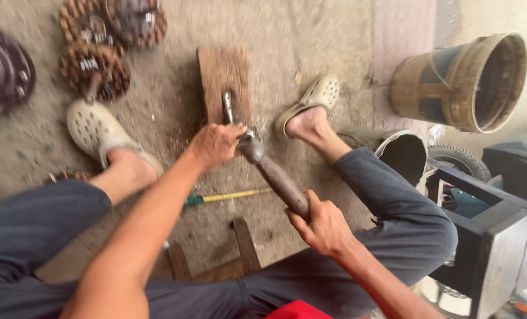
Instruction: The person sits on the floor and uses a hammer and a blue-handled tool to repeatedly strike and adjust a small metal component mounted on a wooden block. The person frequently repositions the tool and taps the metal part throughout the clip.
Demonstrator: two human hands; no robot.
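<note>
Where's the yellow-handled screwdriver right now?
In the head view, the screwdriver lies on the dusty floor between the person's legs, just below the left hand and left of the hammer.

Hammer (pixel 273 172): worn wooden handle, dull metal head. Wood block (pixel 224 77) rough, matt. Floor (pixel 310 41) gritty concrete.
</note>
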